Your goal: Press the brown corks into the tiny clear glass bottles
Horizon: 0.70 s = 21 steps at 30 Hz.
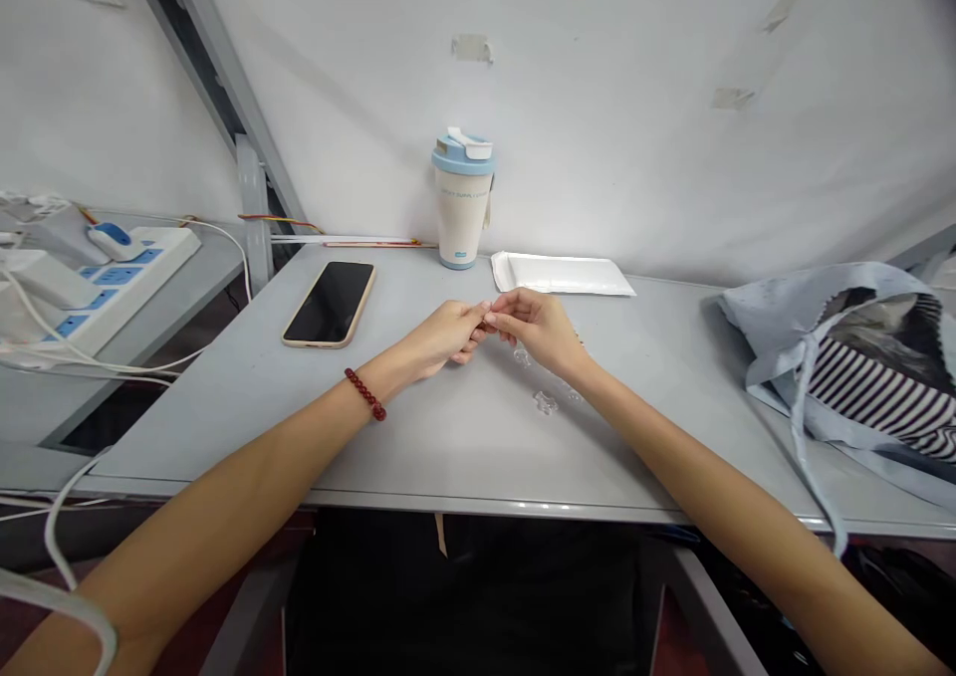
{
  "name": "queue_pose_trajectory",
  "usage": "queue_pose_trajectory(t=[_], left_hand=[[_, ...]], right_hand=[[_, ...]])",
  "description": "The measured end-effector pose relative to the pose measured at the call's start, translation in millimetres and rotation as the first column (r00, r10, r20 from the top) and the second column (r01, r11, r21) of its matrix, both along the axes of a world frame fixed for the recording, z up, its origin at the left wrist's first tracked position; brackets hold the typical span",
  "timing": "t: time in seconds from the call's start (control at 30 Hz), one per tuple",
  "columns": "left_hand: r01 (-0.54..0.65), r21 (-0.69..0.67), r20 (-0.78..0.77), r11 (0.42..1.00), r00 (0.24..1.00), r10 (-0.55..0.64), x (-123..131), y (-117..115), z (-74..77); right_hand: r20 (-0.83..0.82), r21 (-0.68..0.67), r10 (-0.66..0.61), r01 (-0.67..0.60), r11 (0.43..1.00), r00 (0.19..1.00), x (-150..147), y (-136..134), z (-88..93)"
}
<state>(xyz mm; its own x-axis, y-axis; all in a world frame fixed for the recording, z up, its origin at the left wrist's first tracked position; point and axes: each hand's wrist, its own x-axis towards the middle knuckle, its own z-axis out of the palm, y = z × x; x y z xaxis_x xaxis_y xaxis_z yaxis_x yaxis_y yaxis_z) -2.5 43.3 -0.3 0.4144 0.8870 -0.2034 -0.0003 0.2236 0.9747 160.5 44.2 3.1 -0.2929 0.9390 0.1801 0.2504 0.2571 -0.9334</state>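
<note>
Meeting at frame centre, your left hand (442, 338) and right hand (536, 332) curl fingertip to fingertip, any grasp unclear; clear plastic pieces (545, 403) lie below on the grey desk (418, 447).

Small clear pieces (545, 403) scattered on grey desktop (418, 447)

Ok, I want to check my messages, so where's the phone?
In the head view, the smartphone lies face up on the grey desk, to the left of the left hand and the shaker bottle, with the power strip further left.
</note>
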Motion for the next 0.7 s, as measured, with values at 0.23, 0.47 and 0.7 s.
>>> queue_pose_trajectory(t=[0.23,0.47,0.7], left_hand=[[0.058,-0.008,-0.056,0.998,0.997,-0.058,-1.5,-0.6,-0.6],[-0.057,0.44,-0.324,0.896,0.921,0.218,4.2,-1.6,6.1],[-0.187,0.046,-0.035,0.981,0.981,0.188,-0.7,-3.2,16.8]], right_hand=[[0.083,-0.198,0.307,-0.286,0.938,0.948,17.4,6.2,12.9],[0.325,0.115,0.033,-0.074,0.991,0.945,7.4,1.9,6.4],[0.114,-0.015,-0.207,0.21,0.978,0.972,11.2,10.8,5.9]])
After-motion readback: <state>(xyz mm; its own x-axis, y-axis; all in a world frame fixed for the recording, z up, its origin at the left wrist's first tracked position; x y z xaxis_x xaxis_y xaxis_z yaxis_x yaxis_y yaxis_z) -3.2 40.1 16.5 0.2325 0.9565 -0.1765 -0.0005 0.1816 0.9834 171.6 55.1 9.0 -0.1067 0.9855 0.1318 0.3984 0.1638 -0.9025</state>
